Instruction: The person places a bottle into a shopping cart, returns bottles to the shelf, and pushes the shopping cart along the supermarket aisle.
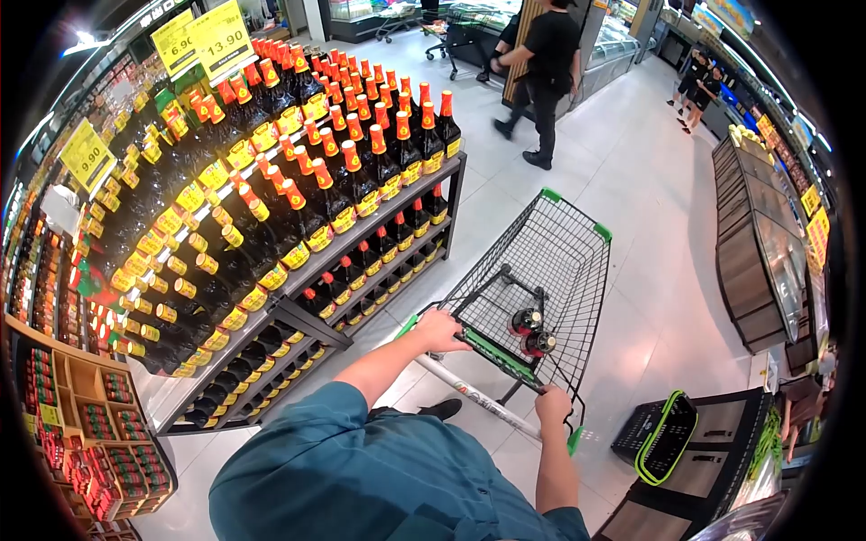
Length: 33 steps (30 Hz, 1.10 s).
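Note:
A black wire shopping cart (577, 270) with green corners stands in front of me. My left hand (439, 331) is closed over the left end of its near side, by the green strip (501, 350). At the right end of that side, my right hand (554, 406) is wrapped around the cart's frame. A pale handle bar (478, 397) runs just below both hands. Inside the basket, close to its near end, are two dark bottles (526, 320) with their tops toward me; their labels are hard to read.
To the left, a tiered rack (370, 225) holds many dark red-capped bottles, with yellow price signs (223, 41) above. A person in black (550, 72) walks ahead. A green-rimmed black basket (654, 437) is at lower right, near a display counter (753, 243).

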Available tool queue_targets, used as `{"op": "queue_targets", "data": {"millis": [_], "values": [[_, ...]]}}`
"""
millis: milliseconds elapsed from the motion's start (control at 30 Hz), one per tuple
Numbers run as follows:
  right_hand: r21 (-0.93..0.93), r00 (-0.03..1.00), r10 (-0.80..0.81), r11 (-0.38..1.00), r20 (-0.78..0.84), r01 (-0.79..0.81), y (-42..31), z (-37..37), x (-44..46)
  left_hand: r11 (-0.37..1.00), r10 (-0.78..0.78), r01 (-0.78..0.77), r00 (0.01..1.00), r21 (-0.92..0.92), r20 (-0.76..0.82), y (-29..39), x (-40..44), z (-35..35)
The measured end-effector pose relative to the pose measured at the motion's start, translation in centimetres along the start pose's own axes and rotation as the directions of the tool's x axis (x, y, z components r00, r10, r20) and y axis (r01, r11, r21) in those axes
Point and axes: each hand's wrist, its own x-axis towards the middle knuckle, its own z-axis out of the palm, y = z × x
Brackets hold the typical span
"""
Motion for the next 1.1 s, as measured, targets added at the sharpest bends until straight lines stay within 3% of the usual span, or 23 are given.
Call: {"op": "queue_targets", "data": {"millis": [433, 1100], "values": [[0.044, 1.0, 0.018, 0.999, -0.021, -0.017, -4.4, 0.5, -7.6, 0.996, 0.086, -0.086, 0.994, 0.005, -0.067, -2.6, -7.0, 0.7], [0.065, 0.999, 0.025, 0.998, 0.022, -0.026, -9.4, 3.0, -19.3, 0.994, 0.101, -0.1, 0.995, 0.034, -0.015, -4.6, -19.4, 1.1]]}}
